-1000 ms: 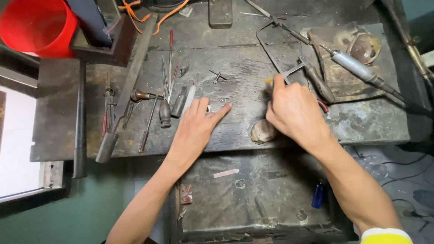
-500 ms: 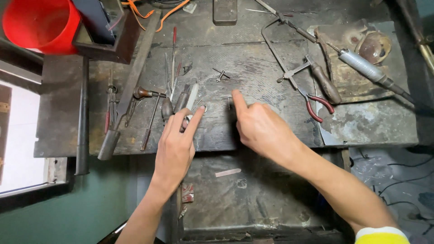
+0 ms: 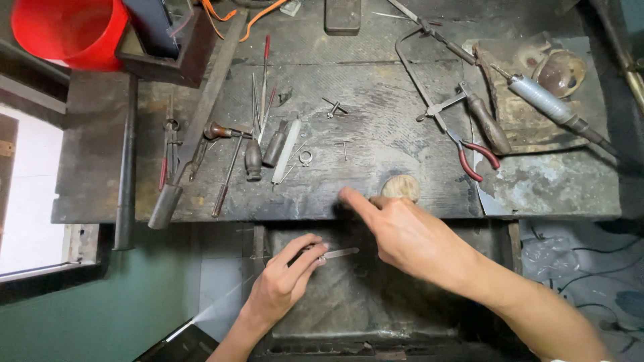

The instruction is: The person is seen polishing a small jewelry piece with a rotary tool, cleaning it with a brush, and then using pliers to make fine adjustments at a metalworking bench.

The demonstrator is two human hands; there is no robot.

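— Head view, what's the left hand [image 3: 285, 278] doing?
— Pinching a small metal file [image 3: 333, 254] between thumb and fingertips, holding it flat over the dark tray [image 3: 349, 302] below the workbench [image 3: 376, 121] edge.
— Right hand [image 3: 412, 236]?
— Pointing, index finger stretched out at the bench edge, other fingers curling in, gripping nothing; it's sitting just beside the wooden peg [image 3: 400, 187].
— Around it?
— Red-handled pliers [image 3: 473, 155] lying to the right, red bucket [image 3: 70, 30] sitting top left.

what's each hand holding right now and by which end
The left hand pinches a slim metal tool by its dark handle end, blade pointing right. The right hand holds nothing, forefinger pointing at the workbench.
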